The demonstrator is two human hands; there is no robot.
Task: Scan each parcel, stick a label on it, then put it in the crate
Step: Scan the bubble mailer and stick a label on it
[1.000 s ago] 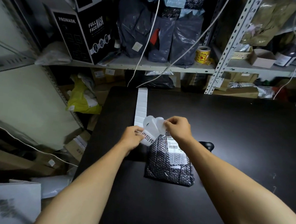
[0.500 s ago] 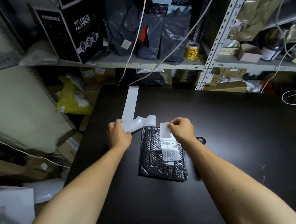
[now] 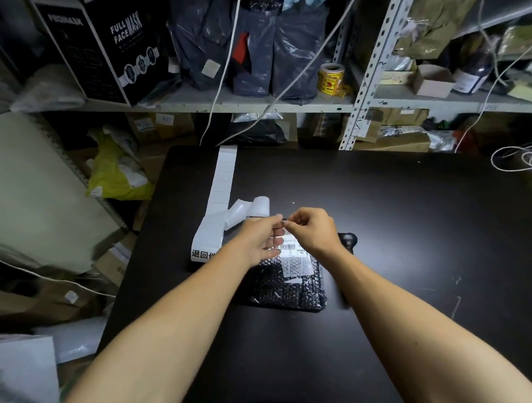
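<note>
Both hands now meet above the parcel (image 3: pixel 287 281) on the counter (image 3: pixel 413 243): left hand (image 3: pixel 263 237) fingers extended, right hand (image 3: pixel 314 231) pinching something too small to identify; label strip (image 3: pixel 219 198) released alongside.

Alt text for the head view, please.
Both hands, left hand and right hand, meet over a black bubble-wrap parcel on a dark table, apparently applying a label. A white label strip lies left of it.

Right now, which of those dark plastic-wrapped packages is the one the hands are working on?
The black bubble-wrap parcel lying flat on the black table, white barcode labels on top. Both hands meet over its far end. The dark grey bags stand untouched on the shelf behind.
</note>
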